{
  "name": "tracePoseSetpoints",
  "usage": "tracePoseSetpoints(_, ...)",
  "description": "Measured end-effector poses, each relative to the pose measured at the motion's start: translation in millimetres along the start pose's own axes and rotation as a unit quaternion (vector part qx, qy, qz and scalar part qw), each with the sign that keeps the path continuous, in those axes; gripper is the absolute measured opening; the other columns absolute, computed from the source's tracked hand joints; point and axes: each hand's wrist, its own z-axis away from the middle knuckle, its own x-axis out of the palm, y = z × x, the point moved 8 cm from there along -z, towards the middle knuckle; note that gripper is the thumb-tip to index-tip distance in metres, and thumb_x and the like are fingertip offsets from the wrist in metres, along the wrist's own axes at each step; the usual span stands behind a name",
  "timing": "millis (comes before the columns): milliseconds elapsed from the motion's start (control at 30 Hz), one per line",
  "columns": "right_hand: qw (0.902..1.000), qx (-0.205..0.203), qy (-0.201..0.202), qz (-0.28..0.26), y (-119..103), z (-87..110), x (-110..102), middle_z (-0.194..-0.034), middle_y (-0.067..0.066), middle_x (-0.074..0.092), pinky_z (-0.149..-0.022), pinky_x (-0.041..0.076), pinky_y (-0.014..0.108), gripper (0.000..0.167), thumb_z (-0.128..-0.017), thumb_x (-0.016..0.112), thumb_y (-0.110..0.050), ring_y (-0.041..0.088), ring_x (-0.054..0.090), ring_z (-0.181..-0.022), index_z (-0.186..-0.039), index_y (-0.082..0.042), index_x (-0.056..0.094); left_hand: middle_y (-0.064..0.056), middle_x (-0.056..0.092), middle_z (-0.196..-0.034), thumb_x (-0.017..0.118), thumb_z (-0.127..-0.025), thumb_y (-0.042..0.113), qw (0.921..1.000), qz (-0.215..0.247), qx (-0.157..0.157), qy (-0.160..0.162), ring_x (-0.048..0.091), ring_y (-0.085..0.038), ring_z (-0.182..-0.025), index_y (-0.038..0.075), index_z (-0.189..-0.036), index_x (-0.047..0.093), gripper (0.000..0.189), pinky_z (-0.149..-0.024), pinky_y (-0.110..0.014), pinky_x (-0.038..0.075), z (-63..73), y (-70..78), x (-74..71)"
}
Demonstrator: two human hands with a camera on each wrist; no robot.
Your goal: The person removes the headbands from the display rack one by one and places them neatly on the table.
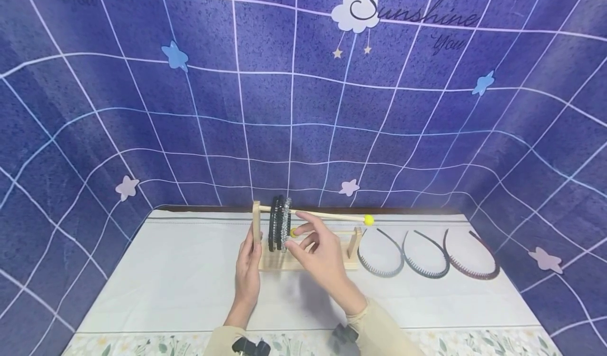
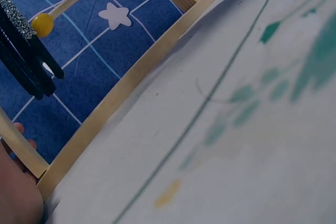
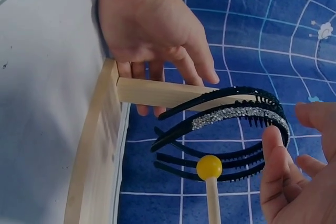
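A wooden headband stand sits on the table. My left hand holds its left post, thumb on one side and fingers behind. From that post an upper rod reaches right to a yellow ball. Several black headbands hang on it near the post, the outermost a silver glitter headband. My right hand is beside the glitter headband, thumb and fingers spread, fingertips right at its band. A lower rod's yellow ball is close to the headbands.
On the table right of the stand lie a grey headband, a dark headband and a brownish headband in a row. The stand's right post is beside the grey one. A blue patterned curtain hangs behind the table.
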Motion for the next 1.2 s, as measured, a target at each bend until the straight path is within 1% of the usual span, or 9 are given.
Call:
tracePoseSetpoints(167, 1.0000, 0.002, -0.003, 0.009, 1, -1.7, 6, -0.107, 0.014, 0.080, -0.060, 0.063, 0.032, 0.072, -0.088, 0.096, -0.011, 0.008, 0.072, -0.071, -0.152, -0.014, 0.065, -0.009, 0.043, -0.170, 0.037, -0.122, 0.034, 1.0000, -0.001, 0.000, -0.004, 0.043, -0.032, -0.159, 0.033, -0.177, 0.030, 0.055, -0.133, -0.065, 0.027, 0.0, -1.1, 1.6)
tracePoseSetpoints(400, 0.9997, -0.015, -0.003, 0.021, -1, -4.4, 12, -0.109, 0.012, 0.079, -0.061, 0.062, 0.027, 0.073, -0.088, 0.096, -0.011, 0.008, 0.072, -0.072, -0.153, -0.008, 0.062, -0.012, 0.046, -0.169, 0.039, -0.123, 0.034, 1.0000, 0.005, -0.003, 0.001, 0.045, -0.030, -0.157, 0.035, -0.176, 0.032, 0.054, -0.133, -0.063, 0.027, 0.5, -2.4, 0.9)
tracePoseSetpoints(533, 0.9994, -0.024, -0.003, 0.026, -1, -4.9, 15, -0.110, 0.011, 0.079, -0.061, 0.063, 0.029, 0.074, -0.088, 0.096, -0.011, 0.007, 0.072, -0.073, -0.153, -0.009, 0.062, -0.015, 0.047, -0.168, 0.040, -0.123, 0.031, 0.9999, 0.008, -0.003, 0.005, 0.046, -0.029, -0.156, 0.034, -0.175, 0.033, 0.053, -0.133, -0.061, 0.027, 1.0, -3.2, -0.4)
tracePoseSetpoints(633, 0.9994, -0.022, -0.003, 0.028, 0, -5.7, 16, -0.109, 0.009, 0.079, -0.061, 0.064, 0.031, 0.074, -0.088, 0.096, -0.010, 0.007, 0.071, -0.074, -0.154, -0.010, 0.062, -0.013, 0.047, -0.169, 0.040, -0.123, 0.032, 0.9999, 0.007, -0.007, 0.006, 0.046, -0.028, -0.156, 0.035, -0.175, 0.033, 0.053, -0.133, -0.056, 0.029, 1.2, -3.7, -0.9)
tracePoseSetpoints(733, 0.9993, -0.020, -0.002, 0.030, 2, -6.3, 16, -0.109, 0.006, 0.079, -0.062, 0.063, 0.029, 0.074, -0.087, 0.096, -0.009, 0.006, 0.071, -0.074, -0.154, -0.012, 0.063, -0.012, 0.046, -0.169, 0.040, -0.123, 0.031, 0.9999, 0.009, -0.010, 0.007, 0.047, -0.026, -0.156, 0.035, -0.175, 0.033, 0.053, -0.132, -0.041, 0.032, 1.5, -2.9, -1.1)
tracePoseSetpoints(833, 0.9993, -0.026, 0.000, 0.028, 1, -6.8, 17, -0.108, 0.005, 0.079, -0.061, 0.063, 0.030, 0.074, -0.087, 0.096, -0.008, 0.007, 0.071, -0.074, -0.153, -0.013, 0.063, -0.014, 0.047, -0.168, 0.040, -0.123, 0.030, 0.9999, 0.005, -0.009, 0.008, 0.047, -0.028, -0.156, 0.033, -0.176, 0.033, 0.053, -0.131, -0.042, 0.033, 1.5, -1.7, -1.4)
tracePoseSetpoints(967, 0.9991, -0.036, 0.004, 0.024, 0, -7.3, 18, -0.106, 0.006, 0.078, -0.060, 0.064, 0.035, 0.074, -0.086, 0.096, -0.007, 0.009, 0.071, -0.073, -0.153, -0.015, 0.064, -0.012, 0.048, -0.166, 0.039, -0.123, 0.031, 0.9999, -0.005, -0.006, 0.010, 0.048, -0.032, -0.156, 0.031, -0.176, 0.033, 0.054, -0.131, -0.056, 0.032, 0.6, -0.9, -1.9)
tracePoseSetpoints(1100, 0.9990, -0.040, 0.007, 0.022, -2, -7.2, 18, -0.103, 0.007, 0.077, -0.059, 0.063, 0.032, 0.075, -0.086, 0.094, -0.002, 0.012, 0.072, -0.071, -0.153, -0.014, 0.064, -0.007, 0.047, -0.168, 0.039, -0.123, 0.032, 0.9999, -0.006, -0.012, 0.009, 0.048, -0.028, -0.157, 0.034, -0.175, 0.033, 0.053, -0.131, -0.043, 0.033, 0.1, -1.1, -1.6)
tracePoseSetpoints(1200, 0.9991, -0.039, 0.007, 0.017, -3, -7.0, 17, -0.102, 0.008, 0.077, -0.058, 0.062, 0.028, 0.076, -0.085, 0.093, 0.002, 0.016, 0.073, -0.071, -0.154, -0.013, 0.063, -0.009, 0.047, -0.167, 0.039, -0.123, 0.032, 0.9999, -0.008, -0.010, 0.009, 0.048, -0.030, -0.157, 0.033, -0.176, 0.033, 0.054, -0.131, -0.044, 0.033, 0.2, -0.1, -1.4)
